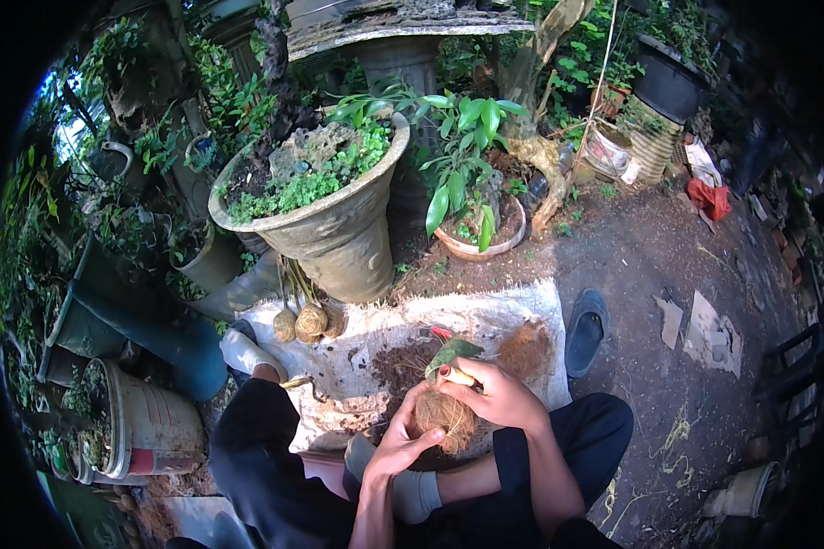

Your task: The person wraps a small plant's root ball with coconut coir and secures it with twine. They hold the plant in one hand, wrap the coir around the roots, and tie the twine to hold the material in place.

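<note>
My left hand [401, 445] is curled around a round ball of brown coconut fibre [444, 419], its thumb pressed on the near side. Thin strands cross the ball, and a green leaf [456, 351] sticks up above it. On the ball's upper right, my right hand [494, 395] is closed around a small pale tube with a reddish-brown end [455, 375], which looks like a thread spool. Under the hands lies a white woven sack [357, 322] with dark soil [398, 371] on it. A small red object [441, 332] lies just beyond the leaf.
A heap of loose coconut fibre [525, 348] sits at the sack's right. Several fibre-wrapped balls with stems [309, 322] rest at its far left, below a large planter [339, 242]. A dark slipper [587, 333] lies on the right. Buckets [156, 421] stand at left.
</note>
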Action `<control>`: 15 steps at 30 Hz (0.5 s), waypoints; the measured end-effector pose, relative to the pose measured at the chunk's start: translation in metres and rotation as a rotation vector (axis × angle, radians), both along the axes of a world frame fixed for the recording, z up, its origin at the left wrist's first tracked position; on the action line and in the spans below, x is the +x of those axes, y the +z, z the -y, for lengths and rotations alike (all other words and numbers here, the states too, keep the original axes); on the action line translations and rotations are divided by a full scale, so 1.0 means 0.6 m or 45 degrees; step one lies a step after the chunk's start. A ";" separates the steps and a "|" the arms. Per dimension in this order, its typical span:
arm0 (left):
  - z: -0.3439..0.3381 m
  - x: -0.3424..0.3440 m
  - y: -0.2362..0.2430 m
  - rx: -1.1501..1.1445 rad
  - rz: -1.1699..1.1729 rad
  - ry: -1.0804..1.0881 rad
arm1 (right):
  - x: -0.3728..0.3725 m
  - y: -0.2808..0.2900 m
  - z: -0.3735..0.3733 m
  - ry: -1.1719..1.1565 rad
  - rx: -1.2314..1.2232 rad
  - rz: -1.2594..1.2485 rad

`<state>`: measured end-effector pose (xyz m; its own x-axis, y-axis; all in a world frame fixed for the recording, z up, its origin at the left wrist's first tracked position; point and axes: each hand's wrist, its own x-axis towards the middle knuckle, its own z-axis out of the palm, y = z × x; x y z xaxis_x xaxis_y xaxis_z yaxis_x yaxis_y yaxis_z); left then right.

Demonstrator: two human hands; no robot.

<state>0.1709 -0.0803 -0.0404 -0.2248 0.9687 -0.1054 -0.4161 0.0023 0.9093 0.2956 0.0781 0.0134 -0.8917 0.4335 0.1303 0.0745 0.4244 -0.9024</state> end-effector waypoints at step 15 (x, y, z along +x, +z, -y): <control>0.003 -0.002 -0.019 0.089 0.426 0.174 | -0.057 -0.086 -0.001 -0.122 -0.551 -0.277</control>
<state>0.1698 -0.0819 -0.0518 -0.3170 0.9395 -0.1297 -0.6826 -0.1311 0.7189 0.2615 0.0788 -0.0382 -0.8171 0.5679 0.0993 -0.1151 0.0080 -0.9933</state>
